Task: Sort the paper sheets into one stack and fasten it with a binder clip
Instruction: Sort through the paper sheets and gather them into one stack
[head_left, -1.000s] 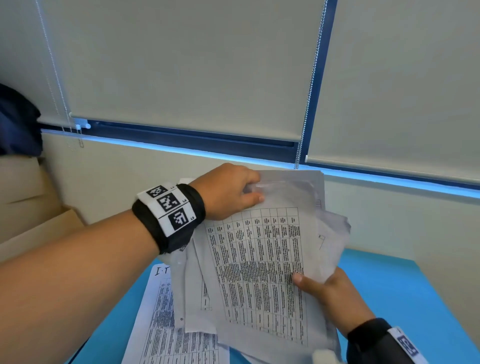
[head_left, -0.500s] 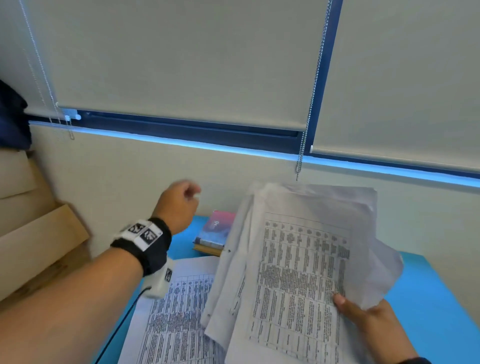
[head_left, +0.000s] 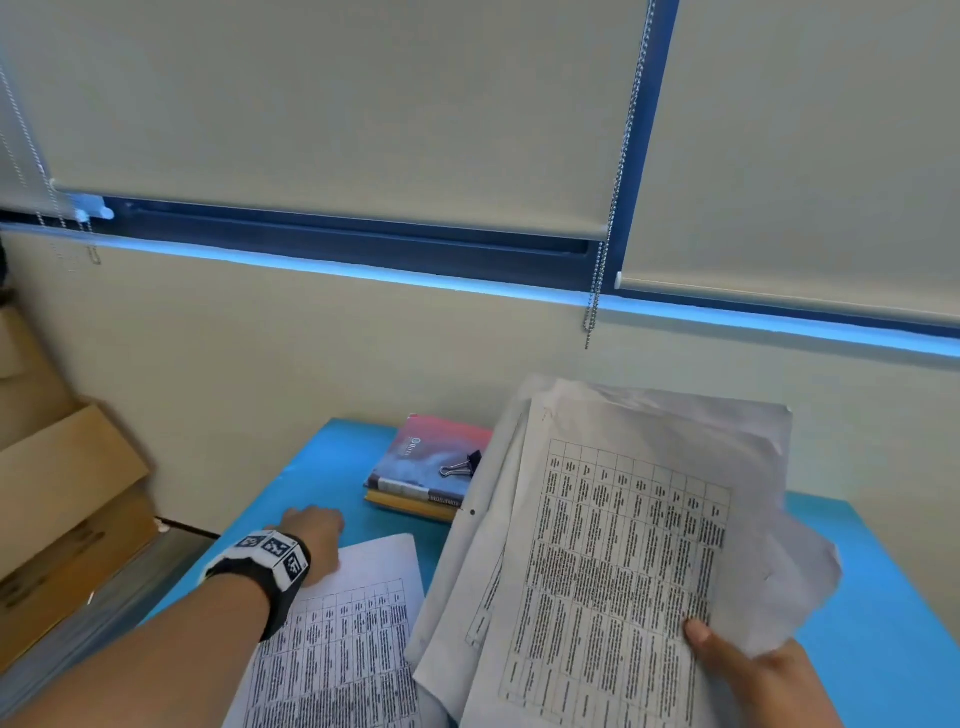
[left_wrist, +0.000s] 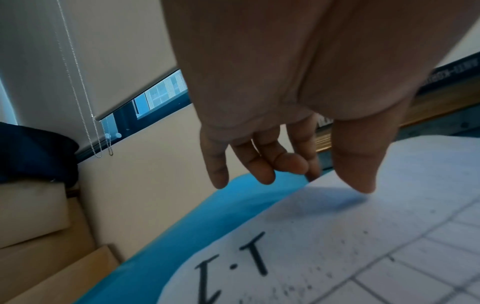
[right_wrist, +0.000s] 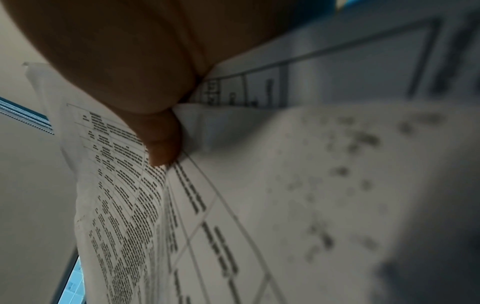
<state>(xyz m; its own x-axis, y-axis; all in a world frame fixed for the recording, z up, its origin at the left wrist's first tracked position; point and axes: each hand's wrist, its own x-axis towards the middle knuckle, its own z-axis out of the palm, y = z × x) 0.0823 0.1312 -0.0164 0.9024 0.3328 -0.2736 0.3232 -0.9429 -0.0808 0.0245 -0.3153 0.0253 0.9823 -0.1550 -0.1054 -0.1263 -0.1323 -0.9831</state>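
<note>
My right hand (head_left: 748, 670) grips a loose bundle of printed paper sheets (head_left: 613, 561) raised above the blue table (head_left: 883, 597), thumb pressed on the top page (right_wrist: 161, 148). The sheets fan out unevenly and one crumples at the right. A single printed sheet (head_left: 353, 634) marked "I-T" (left_wrist: 233, 265) lies flat on the table at the left. My left hand (head_left: 317, 535) hovers low over its far corner, fingers (left_wrist: 262, 164) loosely extended and holding nothing. A black binder clip (head_left: 462, 464) rests on a stack of books (head_left: 421, 473) at the table's far side.
A beige wall and window with roller blinds rise right behind the table; a bead chain (head_left: 608, 249) hangs above the papers. Cardboard boxes (head_left: 62, 499) stand off the table's left edge. Bare blue tabletop shows at the right.
My left hand let go of the bundle's top edge, swung left and came down to the flat sheet. The right hand carried the bundle to the right, uncovering the books and clip.
</note>
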